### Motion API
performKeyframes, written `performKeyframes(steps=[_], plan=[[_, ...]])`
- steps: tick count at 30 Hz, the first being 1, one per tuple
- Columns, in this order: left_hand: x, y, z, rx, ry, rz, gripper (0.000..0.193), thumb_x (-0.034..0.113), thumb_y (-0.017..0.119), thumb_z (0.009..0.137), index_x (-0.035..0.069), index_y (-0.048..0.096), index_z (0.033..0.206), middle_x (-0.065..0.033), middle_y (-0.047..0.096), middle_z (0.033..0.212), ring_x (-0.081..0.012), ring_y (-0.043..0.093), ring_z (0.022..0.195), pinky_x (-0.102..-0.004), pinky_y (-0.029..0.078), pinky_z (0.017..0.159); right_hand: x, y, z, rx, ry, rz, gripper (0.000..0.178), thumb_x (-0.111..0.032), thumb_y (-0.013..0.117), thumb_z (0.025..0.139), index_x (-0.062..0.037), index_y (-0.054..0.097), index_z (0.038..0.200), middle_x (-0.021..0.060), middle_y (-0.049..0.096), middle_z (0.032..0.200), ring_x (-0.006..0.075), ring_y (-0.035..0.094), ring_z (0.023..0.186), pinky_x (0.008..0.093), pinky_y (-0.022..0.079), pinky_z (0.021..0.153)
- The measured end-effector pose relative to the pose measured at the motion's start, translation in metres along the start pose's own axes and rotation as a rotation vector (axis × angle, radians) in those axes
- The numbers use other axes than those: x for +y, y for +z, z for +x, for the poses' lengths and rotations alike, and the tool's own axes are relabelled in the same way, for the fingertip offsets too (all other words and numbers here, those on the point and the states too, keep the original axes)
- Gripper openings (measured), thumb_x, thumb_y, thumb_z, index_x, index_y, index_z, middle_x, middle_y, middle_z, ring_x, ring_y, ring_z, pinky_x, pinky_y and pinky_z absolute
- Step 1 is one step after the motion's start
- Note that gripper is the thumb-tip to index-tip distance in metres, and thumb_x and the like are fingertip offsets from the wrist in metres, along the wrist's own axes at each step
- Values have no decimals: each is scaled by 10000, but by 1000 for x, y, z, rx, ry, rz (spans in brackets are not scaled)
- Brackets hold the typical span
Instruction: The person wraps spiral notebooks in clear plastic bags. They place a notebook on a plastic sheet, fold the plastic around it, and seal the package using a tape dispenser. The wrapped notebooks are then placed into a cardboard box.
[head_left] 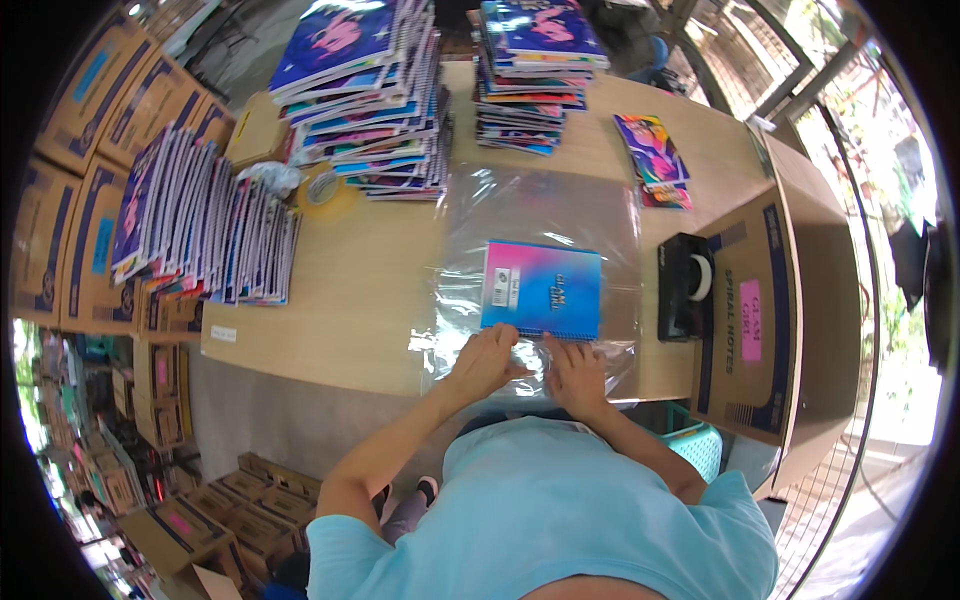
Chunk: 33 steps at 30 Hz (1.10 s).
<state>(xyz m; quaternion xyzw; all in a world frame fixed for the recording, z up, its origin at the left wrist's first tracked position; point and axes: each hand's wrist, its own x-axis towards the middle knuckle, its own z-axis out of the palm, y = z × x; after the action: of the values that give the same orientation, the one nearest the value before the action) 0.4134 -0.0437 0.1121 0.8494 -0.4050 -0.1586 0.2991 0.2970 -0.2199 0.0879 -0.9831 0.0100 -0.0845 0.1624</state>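
Observation:
A notebook (pixel 542 290) with a pink-to-blue cover lies on a large clear plastic sheet (pixel 470 225), its spiral binding toward me. At the binding's left part, my left hand (pixel 487 362) is closed, with bent fingers pinching the sheet near the notebook's near edge. My right hand (pixel 577 376) sits just to the right at the same edge, its fingertips by the binding and its fingers curled on the plastic. Between the two hands the film is crumpled and shiny. Glare partly hides what the fingertips grip.
Tall notebook stacks (pixel 370 120) stand at the far side, and a leaning row of notebooks (pixel 205 215) at the left. A black tape dispenser (pixel 684 290) is at the right, beside a large open carton (pixel 750 310). Small colourful booklets (pixel 652 155) and a tape roll (pixel 322 187) lie farther back.

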Motion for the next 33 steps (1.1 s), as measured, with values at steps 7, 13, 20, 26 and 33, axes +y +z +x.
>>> performKeyframes(steps=[7, 13, 20, 26, 33], plan=[[-57, -37, -11, 0, 3, 286, 295, 89, 632, 756, 137, 670, 1045, -66, 644, 991, -248, 613, 913, -382, 498, 715, 96, -55, -23, 154, 121, 72, 306, -51, 674, 678, -110, 699, 977, 66, 671, 858, 269, 620, 872, 409, 432, 829], [-114, -128, 33, -117, -539, 53, 411, 56, 651, 760, 122, 638, 1166, -107, 656, 1052, -178, 611, 991, -328, 468, 801, 165, -60, 32, -123, 512, 868, 141, -67, 709, 793, 37, 686, 886, 60, 663, 716, 138, 637, 632, 276, 512, 567], [-50, -10, -24, 688, -329, -537, 515, 88, 743, 734, 19, 564, 1212, -105, 621, 1105, -165, 583, 1013, -299, 491, 811, 194, -51, 38, -236, 522, 1019, 164, -80, 727, 794, 62, 679, 860, 75, 657, 727, 119, 627, 645, 256, 517, 589], [-127, -6, -38, 427, -493, -791, 177, 50, 691, 807, -23, 666, 967, -33, 652, 780, -124, 613, 710, -246, 495, 703, 184, -52, 43, -208, 526, 1077, 183, -93, 725, 806, 69, 672, 874, 79, 655, 725, 127, 633, 625, 254, 532, 555], [5, 48, -29, 520, -14, -182, 558, 222, 663, 846, 100, 435, 1340, -172, 466, 1294, -301, 477, 1160, -412, 399, 947, 203, -51, 56, -349, 657, 930, 204, -118, 728, 809, 78, 672, 823, 91, 651, 719, 149, 640, 591, 256, 543, 525]])
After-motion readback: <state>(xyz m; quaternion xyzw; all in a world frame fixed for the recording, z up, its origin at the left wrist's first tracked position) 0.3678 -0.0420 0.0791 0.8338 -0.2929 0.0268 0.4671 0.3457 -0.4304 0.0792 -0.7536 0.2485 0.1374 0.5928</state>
